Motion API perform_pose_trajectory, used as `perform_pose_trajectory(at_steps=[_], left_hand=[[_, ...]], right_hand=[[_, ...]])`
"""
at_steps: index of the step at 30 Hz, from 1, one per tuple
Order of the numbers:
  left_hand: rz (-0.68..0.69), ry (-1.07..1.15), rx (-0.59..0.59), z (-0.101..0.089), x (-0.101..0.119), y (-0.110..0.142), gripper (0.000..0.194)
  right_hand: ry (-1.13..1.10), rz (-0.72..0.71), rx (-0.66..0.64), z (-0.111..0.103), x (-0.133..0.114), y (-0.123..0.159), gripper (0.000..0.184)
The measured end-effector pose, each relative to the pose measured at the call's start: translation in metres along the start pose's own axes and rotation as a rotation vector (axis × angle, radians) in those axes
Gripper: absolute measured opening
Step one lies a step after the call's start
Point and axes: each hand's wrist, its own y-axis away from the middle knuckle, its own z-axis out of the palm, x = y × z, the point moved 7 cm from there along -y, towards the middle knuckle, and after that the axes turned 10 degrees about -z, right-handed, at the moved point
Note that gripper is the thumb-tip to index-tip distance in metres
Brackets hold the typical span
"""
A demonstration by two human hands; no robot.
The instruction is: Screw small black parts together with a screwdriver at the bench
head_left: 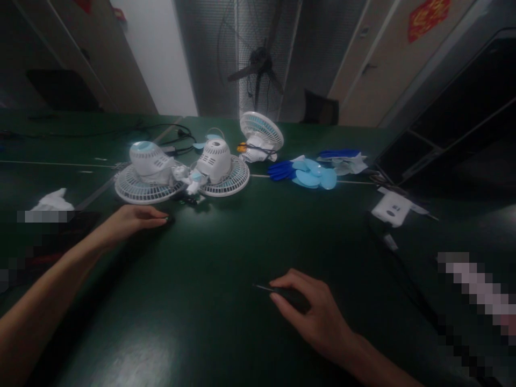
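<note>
My right hand is wrapped round a screwdriver; its thin metal shaft points left, just above the green table. At the left my left hand has thumb and fingers pinched together low over the table, and whatever small thing is between the fingertips is too small to name. Just beyond it a white fan head lies grille-down. A second white fan head rests beside it, also grille-down. Small dark parts lie in front of these two.
Behind, a third small fan is tilted up. Light-blue fan blades lie partly over a dark-blue piece. A white box-shaped part with a black cable is at the right. White crumpled plastic sits far left.
</note>
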Motion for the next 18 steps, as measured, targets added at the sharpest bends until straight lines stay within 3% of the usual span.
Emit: perform_pose_trajectory(at_steps=[3, 8, 13, 18], left_hand=[[-0.084, 0.073, -0.090, 0.009, -0.006, -0.006, 0.063], [-0.071, 0.059, -0.004, 0.009, -0.006, -0.004, 0.055], [0.035, -0.021, 0.138, 0.015, 0.008, 0.017, 0.054], [0.227, -0.198, 0.242, 0.037, 0.036, 0.034, 0.048]], right_hand=[[0.009, 0.001, 0.006, -0.001, -0.003, 0.000, 0.012], [-0.008, -0.008, 0.008, -0.002, -0.006, -0.001, 0.012], [-0.005, -0.012, 0.004, -0.002, -0.006, 0.000, 0.012], [-0.019, -0.007, 0.001, -0.002, -0.006, 0.000, 0.011]])
